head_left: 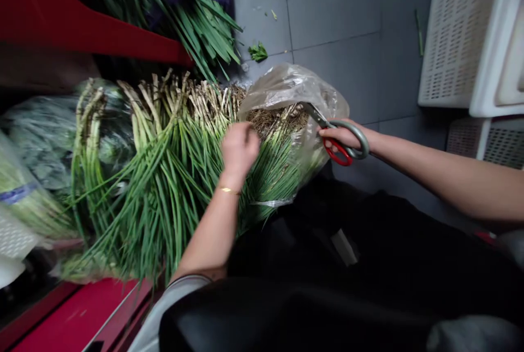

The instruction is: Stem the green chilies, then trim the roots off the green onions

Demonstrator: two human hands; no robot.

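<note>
My right hand (341, 136) is closed round scissors (327, 123) with red and grey handles; their blades point up and left, against a clear plastic bag (286, 82). Inside this bag lies a bundle of green onions (278, 161) with brown, tangled roots. My left hand (240, 147), slightly blurred, is curled closed at the bag's left edge, over the onions. Whatever its fingers hold is hidden. To its left, loose green onions (164, 177) lie in a broad row, root ends away from me.
Leafy greens with purple wrap (192, 19) lie beyond a red plastic edge (123, 35). Bagged vegetables (41, 133) are at left, above a red surface (82, 314). White crates (454, 30) stand at right on the grey tiled floor (331, 3), where leaf scraps (257, 52) lie.
</note>
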